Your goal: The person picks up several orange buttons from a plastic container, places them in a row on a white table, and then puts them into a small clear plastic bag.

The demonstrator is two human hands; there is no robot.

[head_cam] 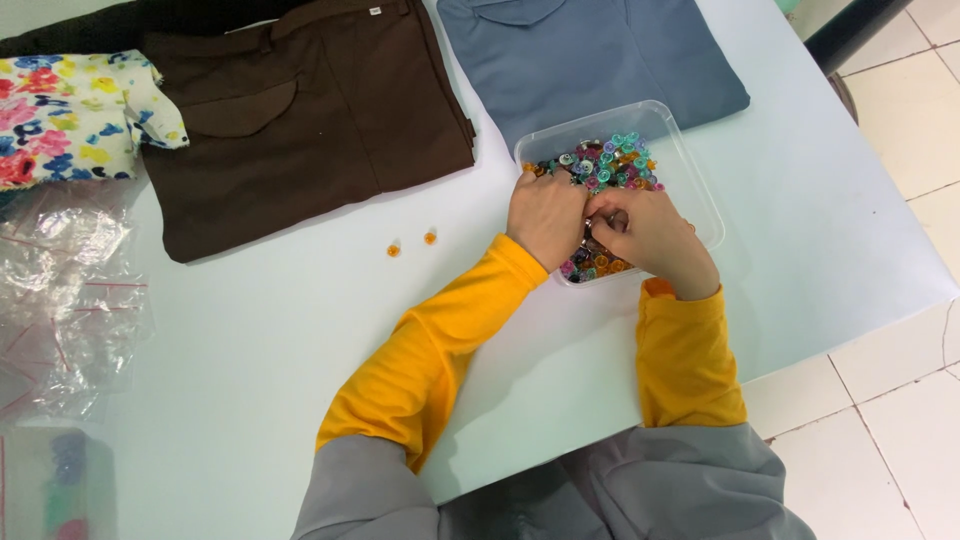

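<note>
Hands: our left hand (545, 215) and right hand (650, 235) together, digging in buttons (610, 165); grip unclear.
Risk: we could tip the tray (700, 190) off the desk's right edge.

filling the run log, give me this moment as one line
left hand in clear tub of coloured buttons | right hand in tub, fingers bent | two orange buttons loose on table

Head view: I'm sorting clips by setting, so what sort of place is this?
Probably a sewing or garment workroom. Both hands, left hand and right hand, dig in a clear plastic tray of coloured buttons, beside a folded brown garment and a folded blue-grey garment on a white table.
</note>
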